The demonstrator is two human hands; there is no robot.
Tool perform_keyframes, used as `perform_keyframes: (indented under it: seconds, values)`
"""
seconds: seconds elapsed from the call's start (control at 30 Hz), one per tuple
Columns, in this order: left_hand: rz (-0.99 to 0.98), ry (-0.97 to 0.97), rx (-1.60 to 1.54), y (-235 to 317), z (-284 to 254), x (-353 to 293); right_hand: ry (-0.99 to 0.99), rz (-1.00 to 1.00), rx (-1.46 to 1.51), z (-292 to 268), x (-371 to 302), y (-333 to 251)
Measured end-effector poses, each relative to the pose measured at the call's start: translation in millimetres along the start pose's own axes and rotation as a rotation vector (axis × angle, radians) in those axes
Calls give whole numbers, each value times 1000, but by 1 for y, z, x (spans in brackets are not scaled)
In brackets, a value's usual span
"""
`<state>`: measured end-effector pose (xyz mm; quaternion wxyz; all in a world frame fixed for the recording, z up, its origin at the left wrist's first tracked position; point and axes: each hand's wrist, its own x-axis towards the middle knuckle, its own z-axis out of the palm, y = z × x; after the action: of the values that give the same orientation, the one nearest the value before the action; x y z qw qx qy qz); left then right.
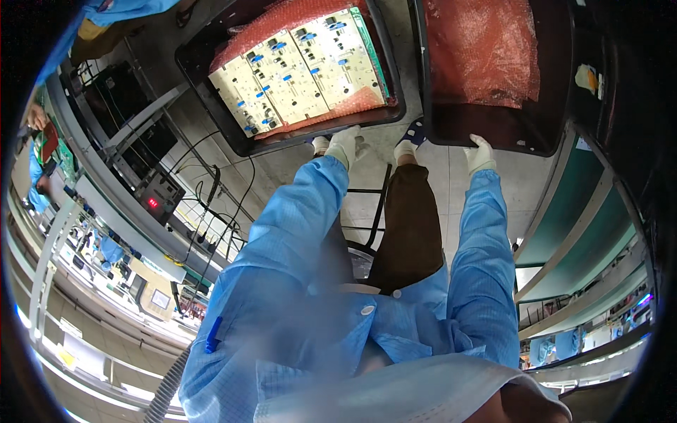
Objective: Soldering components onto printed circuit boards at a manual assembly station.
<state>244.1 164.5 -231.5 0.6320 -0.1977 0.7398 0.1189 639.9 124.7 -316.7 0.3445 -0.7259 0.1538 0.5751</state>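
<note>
Both my hands wear white gloves. My left hand [345,146] is at the near edge of the left black tray [282,135], fingers apart, one fingertip at or close to the rim. In that tray, pale circuit boards [296,74] with blue and dark components lie side by side on red bubble wrap [247,48]. My right hand [481,156] grips the near rim of the right black tray [511,134]; its fingertips are partly hidden there. More red bubble wrap [486,53] lies in that tray; whether it covers anything cannot be told.
A workbench frame [106,183] with hanging cables and a box with a red display [156,201] stands at left. Green-surfaced shelving [585,218] rises at right. My feet are on the tiled floor near the trays; a dark stool leg [383,204] is between my legs.
</note>
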Motion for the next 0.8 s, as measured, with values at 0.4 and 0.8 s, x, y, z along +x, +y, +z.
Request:
perform_keyframes:
  seconds: [0.4,0.8]
  values:
    - [-134,59,-781,15,-50,57,604,-160,-742,56,-59,-9]
    - [-137,101,-860,13,-105,91,-36,-682,-1213,352,-40,-12]
